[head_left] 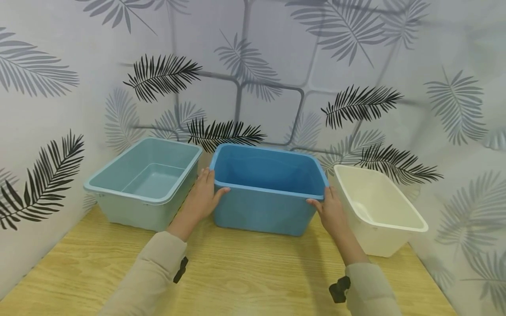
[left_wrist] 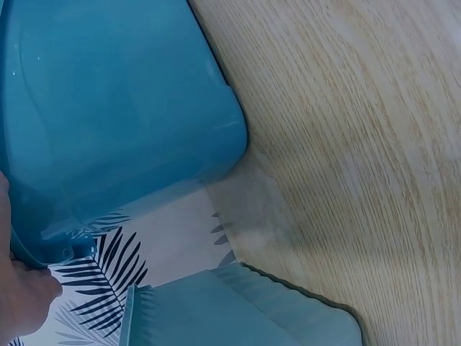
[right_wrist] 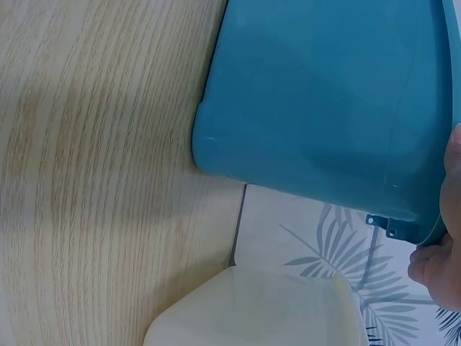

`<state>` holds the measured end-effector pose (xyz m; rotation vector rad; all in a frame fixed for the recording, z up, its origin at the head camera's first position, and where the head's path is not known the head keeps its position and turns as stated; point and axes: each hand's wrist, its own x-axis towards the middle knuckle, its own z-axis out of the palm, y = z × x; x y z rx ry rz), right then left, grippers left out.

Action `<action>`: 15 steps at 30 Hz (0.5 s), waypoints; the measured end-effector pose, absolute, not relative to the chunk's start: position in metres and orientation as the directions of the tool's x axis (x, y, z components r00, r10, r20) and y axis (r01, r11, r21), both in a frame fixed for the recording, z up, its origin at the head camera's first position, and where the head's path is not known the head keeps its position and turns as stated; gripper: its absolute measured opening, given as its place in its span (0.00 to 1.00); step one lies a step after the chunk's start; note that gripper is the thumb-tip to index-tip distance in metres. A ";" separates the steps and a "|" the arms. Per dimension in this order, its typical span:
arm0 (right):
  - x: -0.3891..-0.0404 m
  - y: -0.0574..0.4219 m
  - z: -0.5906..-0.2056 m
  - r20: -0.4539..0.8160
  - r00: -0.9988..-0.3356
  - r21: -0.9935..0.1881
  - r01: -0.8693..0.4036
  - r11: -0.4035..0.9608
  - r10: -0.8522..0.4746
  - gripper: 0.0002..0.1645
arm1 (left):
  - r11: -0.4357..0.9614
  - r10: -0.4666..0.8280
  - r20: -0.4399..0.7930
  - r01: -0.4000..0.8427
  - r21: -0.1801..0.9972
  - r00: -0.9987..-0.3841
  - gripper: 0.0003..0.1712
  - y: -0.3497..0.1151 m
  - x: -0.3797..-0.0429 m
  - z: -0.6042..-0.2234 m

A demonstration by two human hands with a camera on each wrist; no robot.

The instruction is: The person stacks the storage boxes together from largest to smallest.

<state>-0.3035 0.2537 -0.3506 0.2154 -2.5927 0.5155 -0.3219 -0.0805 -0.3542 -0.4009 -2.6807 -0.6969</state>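
Head view: blue tub (head_left: 258, 213) upright mid-surface, between grey-green tub (head_left: 130, 213) and cream tub (head_left: 381, 239).
Left grip (head_left: 202, 196): grasping blue tub by left end of rim, thumb to the front.
Right grip (head_left: 332, 208): grasping same rim at right end, thumb likewise.
Grey-green tub: left side, near left forearm.
Cream tub: right side, set at an angle, just beside right grip.
Surface (head_left: 237, 272): yellowish, wood-grained.
Wall (head_left: 276, 44): pale, leaf-patterned, behind all three tubs.
Sleeves (head_left: 152, 267): pale, padded.
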 end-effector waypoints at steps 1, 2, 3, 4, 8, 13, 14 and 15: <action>-0.303 0.254 -0.351 0.493 -0.868 -0.315 -0.242 0.918 -0.059 0.43 | 0.840 0.181 0.392 0.349 0.416 -0.902 0.44 -0.080 -0.322 -0.354; -0.303 0.254 -0.352 0.496 -0.866 -0.314 -0.242 0.918 -0.059 0.43 | 0.840 0.181 0.393 0.350 0.415 -0.902 0.44 -0.080 -0.321 -0.354; -0.303 0.255 -0.352 0.500 -0.864 -0.314 -0.244 0.918 -0.059 0.43 | 0.840 0.179 0.393 0.348 0.416 -0.902 0.44 -0.080 -0.321 -0.355; -0.303 0.255 -0.352 0.501 -0.863 -0.312 -0.246 0.918 -0.061 0.43 | 0.840 0.179 0.396 0.349 0.416 -0.901 0.44 -0.080 -0.321 -0.355; -0.301 0.256 -0.353 0.493 -0.868 -0.317 -0.245 0.916 -0.061 0.43 | 0.841 0.172 0.396 0.344 0.417 -0.902 0.44 -0.080 -0.320 -0.355; -0.300 0.256 -0.353 0.476 -0.877 -0.284 -0.220 0.933 -0.061 0.44 | 0.841 0.167 0.393 0.338 0.422 -0.904 0.44 -0.080 -0.319 -0.356; -0.299 0.256 -0.353 0.472 -0.880 -0.277 -0.214 0.937 -0.061 0.45 | 0.841 0.166 0.393 0.338 0.423 -0.904 0.44 -0.080 -0.318 -0.356; -0.299 0.256 -0.353 0.472 -0.880 -0.270 -0.211 0.939 -0.062 0.45 | 0.841 0.167 0.391 0.338 0.422 -0.905 0.44 -0.080 -0.318 -0.356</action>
